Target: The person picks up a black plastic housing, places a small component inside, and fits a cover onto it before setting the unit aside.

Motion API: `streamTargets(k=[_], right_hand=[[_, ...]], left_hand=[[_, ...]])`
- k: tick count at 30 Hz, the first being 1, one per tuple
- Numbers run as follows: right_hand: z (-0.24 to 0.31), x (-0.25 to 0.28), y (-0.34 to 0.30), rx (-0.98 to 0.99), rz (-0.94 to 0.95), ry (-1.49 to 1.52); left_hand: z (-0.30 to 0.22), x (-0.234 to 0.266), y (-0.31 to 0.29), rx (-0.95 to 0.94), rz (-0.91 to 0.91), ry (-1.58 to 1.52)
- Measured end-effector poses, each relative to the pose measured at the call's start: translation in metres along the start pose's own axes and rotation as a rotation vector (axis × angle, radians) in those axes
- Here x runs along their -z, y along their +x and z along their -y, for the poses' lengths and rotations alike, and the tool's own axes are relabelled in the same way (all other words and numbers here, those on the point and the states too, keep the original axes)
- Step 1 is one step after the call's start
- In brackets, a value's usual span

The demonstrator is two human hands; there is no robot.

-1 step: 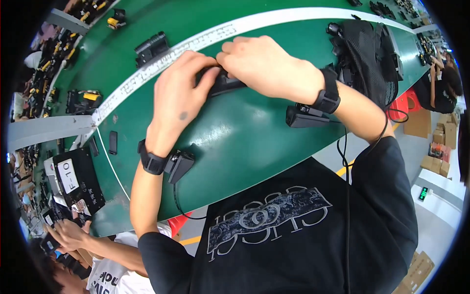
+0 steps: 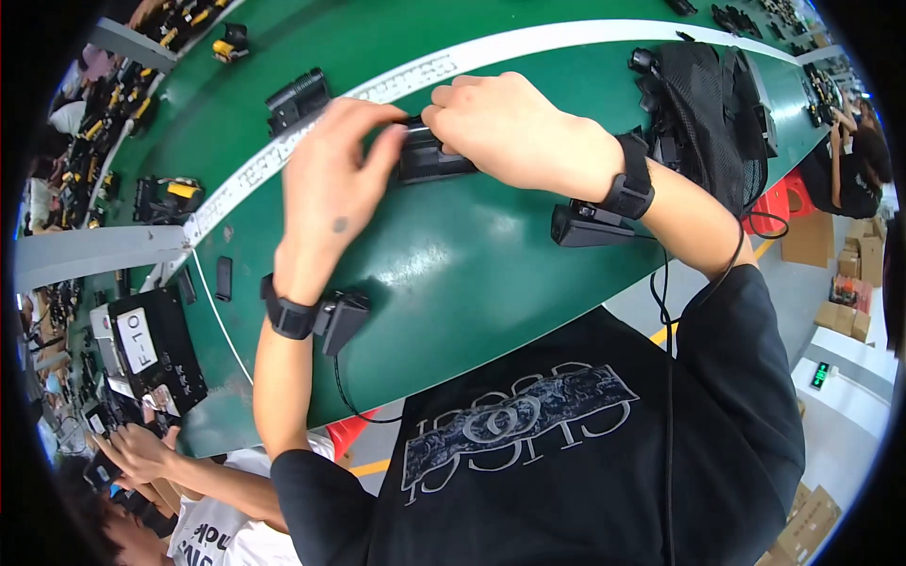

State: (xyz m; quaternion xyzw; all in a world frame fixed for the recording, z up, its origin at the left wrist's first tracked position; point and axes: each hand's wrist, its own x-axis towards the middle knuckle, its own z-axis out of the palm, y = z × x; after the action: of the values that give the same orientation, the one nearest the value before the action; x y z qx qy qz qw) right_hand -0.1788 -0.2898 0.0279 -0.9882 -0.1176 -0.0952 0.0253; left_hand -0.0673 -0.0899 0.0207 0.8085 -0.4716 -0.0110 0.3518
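A black, boxy plastic part (image 2: 434, 164) with a ridged front lies on the green table in front of me. My right hand (image 2: 505, 132) bends over its right side with the fingers curled in and closed on it, hiding much of the part. At its left end is my left hand (image 2: 328, 174), slightly blurred, thumb and forefinger apart with a gap between them. Nothing can be made out between those fingers. Black straps with small boxy devices sit on both wrists.
Beyond my left hand another black ridged part (image 2: 297, 99) rests by the white strip (image 2: 528, 40). A black mesh bag (image 2: 703, 113) lies at the right. On the left are a small black bar (image 2: 224, 278) and a black box (image 2: 156, 344). A co-worker's hands (image 2: 142, 451) work at lower left.
My left hand has drawn back a little to the left, and its thumb and forefinger have parted from the black part, baring more of it. My right hand stays almost in place.
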Motion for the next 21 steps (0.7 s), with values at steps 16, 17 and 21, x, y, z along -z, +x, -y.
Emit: streamTargets(k=[16, 17, 21], right_hand=[[-0.116, 0.047, -0.157, -0.505, 0.086, -0.169], [-0.109, 0.049, -0.165, -0.539, 0.109, -0.158], [-0.072, 0.055, -0.173, -0.615, 0.17, -0.153]], left_hand=[[0.059, 0.051, 0.018, -0.085, 0.092, 0.567], [0.053, 0.055, 0.018, -0.174, 0.097, 0.529], [0.035, 0.044, 0.016, -0.347, 0.168, 0.322]])
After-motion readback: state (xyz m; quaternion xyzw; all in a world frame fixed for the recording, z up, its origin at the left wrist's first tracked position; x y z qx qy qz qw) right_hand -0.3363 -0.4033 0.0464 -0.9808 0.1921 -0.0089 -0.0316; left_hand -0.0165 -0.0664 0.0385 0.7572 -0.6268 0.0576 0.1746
